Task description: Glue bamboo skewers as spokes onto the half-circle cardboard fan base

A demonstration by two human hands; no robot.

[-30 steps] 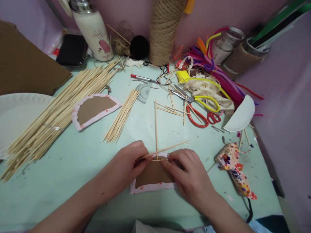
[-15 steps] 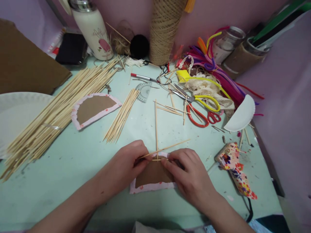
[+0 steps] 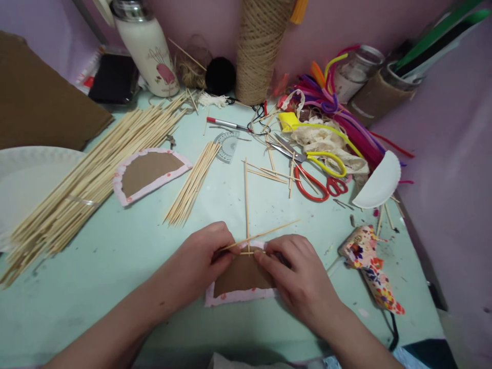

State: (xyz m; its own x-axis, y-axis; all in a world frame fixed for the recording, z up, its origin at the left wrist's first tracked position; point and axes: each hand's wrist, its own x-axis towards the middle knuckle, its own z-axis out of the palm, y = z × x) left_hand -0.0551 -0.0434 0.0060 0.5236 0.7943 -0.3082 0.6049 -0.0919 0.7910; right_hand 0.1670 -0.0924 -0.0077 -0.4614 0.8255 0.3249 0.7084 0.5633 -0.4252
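Note:
Low in the head view lies a half-round cardboard piece (image 3: 243,274) edged with pink patterned fabric. My left hand (image 3: 215,251) is closed at its upper left, pinching a slanted bamboo stick (image 3: 274,229). My right hand (image 3: 298,264) grips the cardboard's right side, fingers bent behind it. Its thumb presses near a short crosswise stick (image 3: 248,253), whose ends run to the fingertips of both hands. An upright bamboo stick (image 3: 247,200) reaches from the cardboard's top edge toward the table's middle, under the slanted one. Fingertips hide the ends of the short stick.
A matching cardboard half-round (image 3: 154,171), a small stick bundle (image 3: 194,184) and a long bundle (image 3: 100,179) lie to the left. Scissors (image 3: 303,156) and cut sticks are ahead. On the right rests a flowered glue gun (image 3: 371,266). A twine cone (image 3: 259,56) stands behind.
Both hands keep their hold and the sticks stay in place on the cardboard. Only a slight shift of the camera view shows.

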